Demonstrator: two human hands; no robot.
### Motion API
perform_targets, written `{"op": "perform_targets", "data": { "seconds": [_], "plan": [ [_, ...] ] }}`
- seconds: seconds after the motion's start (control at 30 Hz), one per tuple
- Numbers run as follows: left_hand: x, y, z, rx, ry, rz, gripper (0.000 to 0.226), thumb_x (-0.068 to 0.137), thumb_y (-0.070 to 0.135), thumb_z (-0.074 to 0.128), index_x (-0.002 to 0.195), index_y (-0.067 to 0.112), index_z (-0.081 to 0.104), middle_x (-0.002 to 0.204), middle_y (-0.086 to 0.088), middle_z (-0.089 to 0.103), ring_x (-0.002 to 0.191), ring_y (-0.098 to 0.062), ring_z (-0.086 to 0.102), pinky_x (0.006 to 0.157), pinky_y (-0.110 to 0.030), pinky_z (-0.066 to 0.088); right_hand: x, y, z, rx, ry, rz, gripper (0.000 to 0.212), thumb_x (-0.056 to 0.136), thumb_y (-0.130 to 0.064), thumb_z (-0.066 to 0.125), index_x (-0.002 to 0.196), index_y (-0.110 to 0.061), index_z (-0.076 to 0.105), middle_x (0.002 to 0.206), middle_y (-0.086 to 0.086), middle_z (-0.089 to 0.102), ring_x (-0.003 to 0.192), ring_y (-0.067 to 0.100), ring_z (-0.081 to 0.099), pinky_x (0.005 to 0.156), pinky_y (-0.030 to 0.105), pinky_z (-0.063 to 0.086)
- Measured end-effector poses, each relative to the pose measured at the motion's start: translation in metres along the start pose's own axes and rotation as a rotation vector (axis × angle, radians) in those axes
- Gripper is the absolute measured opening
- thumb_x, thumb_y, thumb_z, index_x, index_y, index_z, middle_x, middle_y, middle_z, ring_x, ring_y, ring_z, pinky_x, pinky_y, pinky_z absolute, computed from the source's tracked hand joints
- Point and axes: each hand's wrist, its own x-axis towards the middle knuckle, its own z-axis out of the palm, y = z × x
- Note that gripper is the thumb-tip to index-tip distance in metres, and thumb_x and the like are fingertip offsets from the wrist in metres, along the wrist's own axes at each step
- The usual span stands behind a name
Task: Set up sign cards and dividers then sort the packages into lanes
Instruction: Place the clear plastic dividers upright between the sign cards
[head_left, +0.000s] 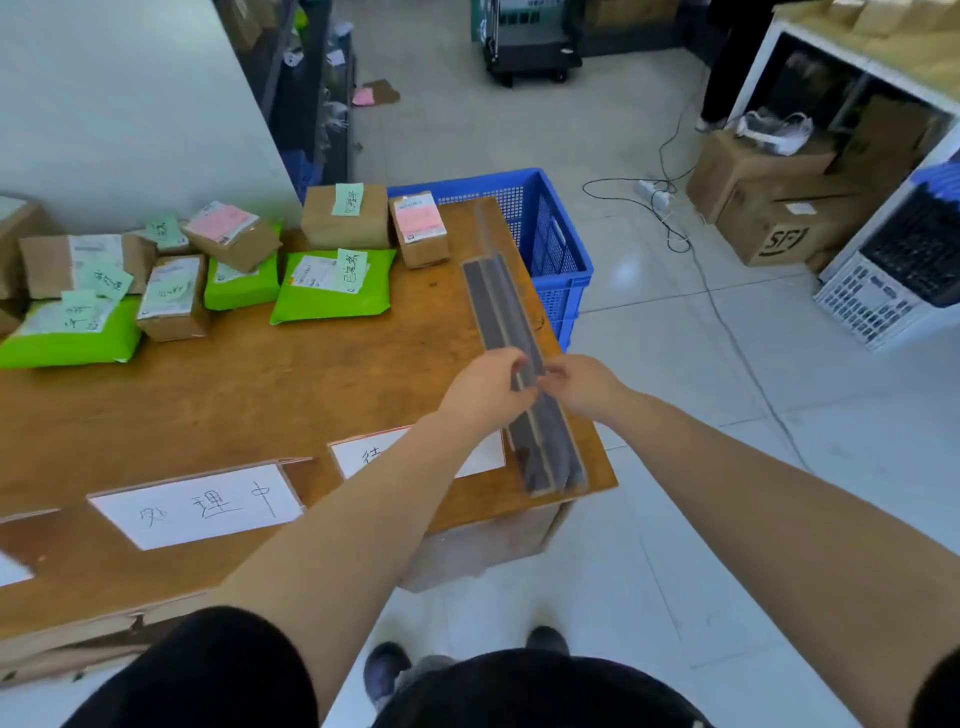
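Brown wooden table (260, 384) carried long grey-and-clear plastic divider strips (511, 322) along its right edge. Left hand (485, 389) and right hand (584, 387) pinched them mid-length, apparently separating one; green and cardboard packages (332, 283) lay well left of fingers.

Long grey divider strips (519, 364) lie along table's right edge.

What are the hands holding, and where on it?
Both the left hand and right hand pinch the long grey divider strips near mid-length, by the upper edge.

Bright even light, floor glare, wide-angle edge distortion
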Motion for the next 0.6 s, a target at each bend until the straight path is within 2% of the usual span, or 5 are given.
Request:
{"op": "perform_targets", "data": {
  "seconds": [0.07,0.17,0.27,0.37,0.6],
  "plan": [
    [0.003,0.005,0.007,0.000,0.004,-0.039,0.036,0.087,0.029,0.059,0.117,0.010,0.054,0.113,-0.007,0.059,0.101,-0.021,0.055,0.080,-0.029,0.042,0.002,0.003,0.003,0.038,-0.047,-0.024,0.042,0.098,-0.032,0.042,0.131,-0.007,0.052,0.134,0.011,0.054,0.122,0.027,0.049,0.099,0.034,0.037],
    [0.003,0.010,0.015,-0.006,-0.003,-0.081,0.043,0.082,0.036,0.065,0.115,0.011,0.054,0.108,-0.005,0.059,0.093,-0.018,0.053,0.076,-0.028,0.043,0.004,0.010,0.003,0.157,-0.068,-0.042,0.038,0.097,-0.032,0.043,0.122,-0.006,0.058,0.120,0.015,0.062,0.104,0.027,0.057,0.092,0.036,0.043],
    [0.002,0.016,0.022,-0.025,-0.013,-0.115,0.051,0.078,0.037,0.070,0.118,0.011,0.052,0.110,-0.004,0.059,0.097,-0.018,0.056,0.079,-0.028,0.047,0.004,0.020,0.002,0.253,-0.105,-0.011,0.041,0.096,-0.037,0.044,0.116,-0.004,0.060,0.109,0.013,0.064,0.101,0.027,0.060,0.094,0.040,0.049],
    [0.004,0.019,0.024,-0.147,0.009,-0.200,0.055,0.078,0.030,0.072,0.124,0.011,0.050,0.114,-0.004,0.060,0.098,-0.018,0.059,0.080,-0.025,0.048,0.006,0.024,0.001,0.307,-0.132,-0.022,0.037,0.096,-0.037,0.045,0.118,-0.009,0.058,0.098,0.004,0.061,0.090,0.017,0.060,0.086,0.034,0.052],
    [0.006,0.017,0.029,-0.282,0.035,-0.306,0.054,0.079,0.024,0.072,0.127,0.013,0.050,0.114,-0.002,0.063,0.094,-0.012,0.057,0.080,-0.023,0.045,0.008,0.024,-0.002,0.326,-0.133,-0.040,0.034,0.097,-0.031,0.044,0.121,-0.010,0.055,0.094,0.001,0.059,0.077,0.011,0.059,0.081,0.032,0.053]
  ]
}}
